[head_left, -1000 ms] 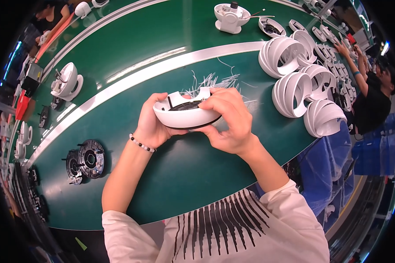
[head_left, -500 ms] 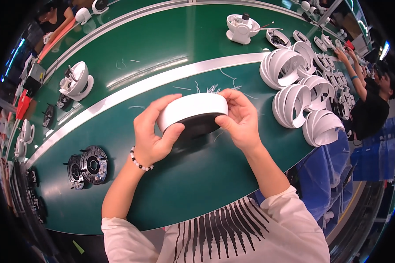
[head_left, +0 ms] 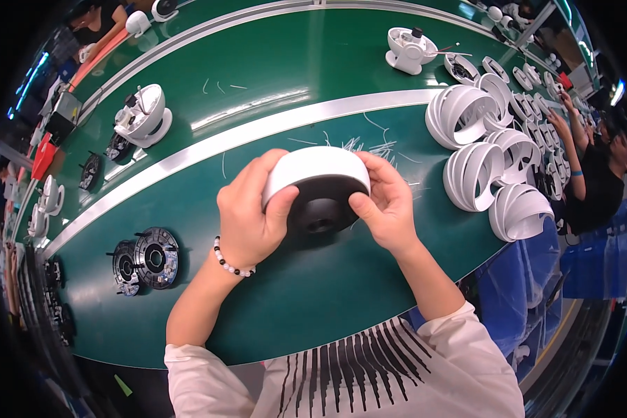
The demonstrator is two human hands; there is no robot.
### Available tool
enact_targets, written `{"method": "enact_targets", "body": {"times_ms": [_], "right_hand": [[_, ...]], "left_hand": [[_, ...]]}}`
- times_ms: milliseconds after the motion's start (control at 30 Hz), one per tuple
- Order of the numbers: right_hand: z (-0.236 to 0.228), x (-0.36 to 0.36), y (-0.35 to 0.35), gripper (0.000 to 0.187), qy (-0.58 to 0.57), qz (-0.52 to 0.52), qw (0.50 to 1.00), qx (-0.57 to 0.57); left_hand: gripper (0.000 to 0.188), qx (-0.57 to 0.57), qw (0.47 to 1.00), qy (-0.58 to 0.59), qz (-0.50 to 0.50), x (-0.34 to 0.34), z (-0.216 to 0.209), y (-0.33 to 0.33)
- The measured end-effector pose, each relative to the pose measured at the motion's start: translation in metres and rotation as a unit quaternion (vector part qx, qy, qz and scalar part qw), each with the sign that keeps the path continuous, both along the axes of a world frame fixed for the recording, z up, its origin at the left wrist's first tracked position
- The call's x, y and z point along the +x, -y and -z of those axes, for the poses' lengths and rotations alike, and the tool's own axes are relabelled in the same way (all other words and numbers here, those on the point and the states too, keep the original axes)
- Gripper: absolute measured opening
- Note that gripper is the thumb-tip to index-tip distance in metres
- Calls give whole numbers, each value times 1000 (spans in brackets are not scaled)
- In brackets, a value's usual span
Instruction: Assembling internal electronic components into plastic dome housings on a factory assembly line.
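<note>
Between my two hands is a round white housing (head_left: 317,164) with a black face, which has a dark round lens-like opening in it. The black face tilts toward me. My left hand (head_left: 254,205), with a beaded bracelet at the wrist, grips the left side, its thumb on the black face's edge. My right hand (head_left: 386,202) grips the right side, thumb on the lower right rim. Fingers of both hands go partly out of sight behind the housing. It is held above the green work surface (head_left: 313,292). Behind it lie thin white strips (head_left: 380,148).
To the left stand black round circuit-board assemblies (head_left: 157,258). Stacked white ring shells (head_left: 474,177) fill the right side. Beyond a pale metal rail (head_left: 209,146), the green belt carries white camera-like units (head_left: 143,115). A co-worker (head_left: 599,174) reaches in at the right; another person sits far left.
My hands have tilted the housing so more of its black face and the round opening now shows. The view has shifted slightly, and both hands keep their hold.
</note>
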State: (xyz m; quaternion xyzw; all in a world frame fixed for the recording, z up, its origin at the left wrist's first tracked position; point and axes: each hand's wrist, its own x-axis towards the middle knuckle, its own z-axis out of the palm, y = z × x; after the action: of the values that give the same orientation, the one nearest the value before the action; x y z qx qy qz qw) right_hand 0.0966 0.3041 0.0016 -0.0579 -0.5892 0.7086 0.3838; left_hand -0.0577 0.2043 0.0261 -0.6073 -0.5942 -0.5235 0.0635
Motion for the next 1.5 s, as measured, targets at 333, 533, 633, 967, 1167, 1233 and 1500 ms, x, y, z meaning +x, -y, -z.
{"method": "enact_targets", "body": {"times_ms": [333, 533, 633, 967, 1167, 1233, 1500], "right_hand": [[1, -3, -13, 46, -5, -1, 991, -131], [1, -1, -16, 46, -18, -23, 990, -141], [6, 0, -18, 49, -12, -32, 993, -113], [5, 6, -20, 48, -40, 37, 998, 19], [1, 7, -15, 47, -16, 80, 996, 32], [1, 8, -15, 46, 1, 73, 997, 17], [-2, 11, -17, 43, -2, 65, 988, 141]], "left_hand": [[53, -144, 870, 416, 223, -3, -7, -3], [45, -180, 844, 434, 259, 0, -14, -2], [37, -164, 865, 416, 228, 4, -16, 0], [37, -120, 971, 100, 182, -10, -15, 4], [43, -74, 984, 100, 129, -5, -9, -1], [45, -74, 989, 80, 105, -3, -13, 1], [50, -30, 997, -26, 67, -4, -15, 5]]}}
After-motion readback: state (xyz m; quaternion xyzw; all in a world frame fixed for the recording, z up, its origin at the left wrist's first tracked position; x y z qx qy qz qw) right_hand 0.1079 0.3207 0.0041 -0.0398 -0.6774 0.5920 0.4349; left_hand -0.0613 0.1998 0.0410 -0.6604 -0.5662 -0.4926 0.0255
